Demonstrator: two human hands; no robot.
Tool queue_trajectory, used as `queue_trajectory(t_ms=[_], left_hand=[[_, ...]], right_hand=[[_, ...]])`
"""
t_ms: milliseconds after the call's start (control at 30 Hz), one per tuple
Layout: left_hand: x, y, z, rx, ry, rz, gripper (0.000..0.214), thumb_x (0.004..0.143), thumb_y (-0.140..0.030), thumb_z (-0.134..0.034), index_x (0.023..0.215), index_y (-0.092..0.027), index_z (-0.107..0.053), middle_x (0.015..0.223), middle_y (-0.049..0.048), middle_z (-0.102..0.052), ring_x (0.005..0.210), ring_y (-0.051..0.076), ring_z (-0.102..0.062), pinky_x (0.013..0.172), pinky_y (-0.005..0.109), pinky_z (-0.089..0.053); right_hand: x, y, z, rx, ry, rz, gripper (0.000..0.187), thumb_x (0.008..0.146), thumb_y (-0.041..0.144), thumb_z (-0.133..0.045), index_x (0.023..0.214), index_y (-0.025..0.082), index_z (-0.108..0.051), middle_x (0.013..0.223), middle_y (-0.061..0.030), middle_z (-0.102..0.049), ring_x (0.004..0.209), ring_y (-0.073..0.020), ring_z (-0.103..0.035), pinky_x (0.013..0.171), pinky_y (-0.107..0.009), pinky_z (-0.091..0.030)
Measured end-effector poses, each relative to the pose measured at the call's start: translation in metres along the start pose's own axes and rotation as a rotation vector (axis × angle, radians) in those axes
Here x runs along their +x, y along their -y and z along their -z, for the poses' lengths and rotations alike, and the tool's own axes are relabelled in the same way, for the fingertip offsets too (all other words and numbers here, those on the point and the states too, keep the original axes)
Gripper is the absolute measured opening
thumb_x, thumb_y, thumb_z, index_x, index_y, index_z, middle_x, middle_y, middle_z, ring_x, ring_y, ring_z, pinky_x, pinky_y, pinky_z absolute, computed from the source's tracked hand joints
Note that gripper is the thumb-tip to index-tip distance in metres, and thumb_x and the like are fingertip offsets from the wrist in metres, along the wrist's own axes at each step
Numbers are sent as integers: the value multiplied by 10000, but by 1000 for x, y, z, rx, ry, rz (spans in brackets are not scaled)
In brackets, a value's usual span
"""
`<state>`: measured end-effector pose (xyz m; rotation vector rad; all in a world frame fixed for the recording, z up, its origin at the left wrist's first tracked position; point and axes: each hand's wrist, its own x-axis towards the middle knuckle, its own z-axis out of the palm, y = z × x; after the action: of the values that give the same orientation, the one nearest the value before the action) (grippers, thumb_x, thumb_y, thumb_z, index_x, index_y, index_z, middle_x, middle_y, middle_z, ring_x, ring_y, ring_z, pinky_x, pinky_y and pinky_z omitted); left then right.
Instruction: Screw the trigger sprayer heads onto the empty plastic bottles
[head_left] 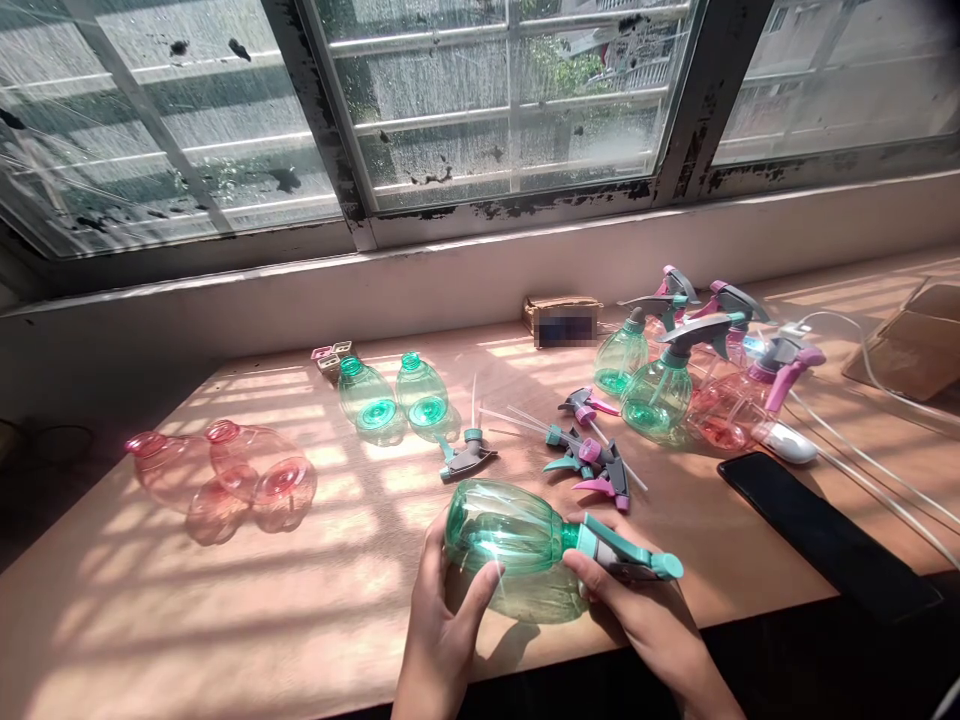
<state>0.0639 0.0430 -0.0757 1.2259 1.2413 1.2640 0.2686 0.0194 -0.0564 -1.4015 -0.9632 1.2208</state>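
I hold a clear green spray bottle (510, 545) on its side just above the table's near edge. My left hand (442, 620) wraps round the bottle's body. My right hand (637, 620) grips its neck and the grey-and-teal trigger head (630, 555) fitted there. Both hands are closed on it. Beyond it lie loose trigger heads (592, 460) with dip tubes, and one grey-teal head (466, 458) apart.
Two headless green bottles (394, 395) and two pink ones (225, 470) lie at the left. Several assembled sprayers (675, 370) stand at the right by a white mouse (787, 442), a black phone (825, 545), cables and cardboard (911, 345). A small box (564, 318) sits against the window wall.
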Motion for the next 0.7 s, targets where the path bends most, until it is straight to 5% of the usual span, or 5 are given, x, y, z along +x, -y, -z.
queue_trajectory(t_ms=[700], left_hand=[[0,-15,-4,-17,8,6,633,874,-485,-733,1433,-263,-537,1410,101,-646,1305,328,-603,1168,493,-421]], right_hand=[[2,-4,2,-41,-31,47,408,802,599,-807,1045,275,-758,591,56,-614,612,-217,-617,569,-302,-447]])
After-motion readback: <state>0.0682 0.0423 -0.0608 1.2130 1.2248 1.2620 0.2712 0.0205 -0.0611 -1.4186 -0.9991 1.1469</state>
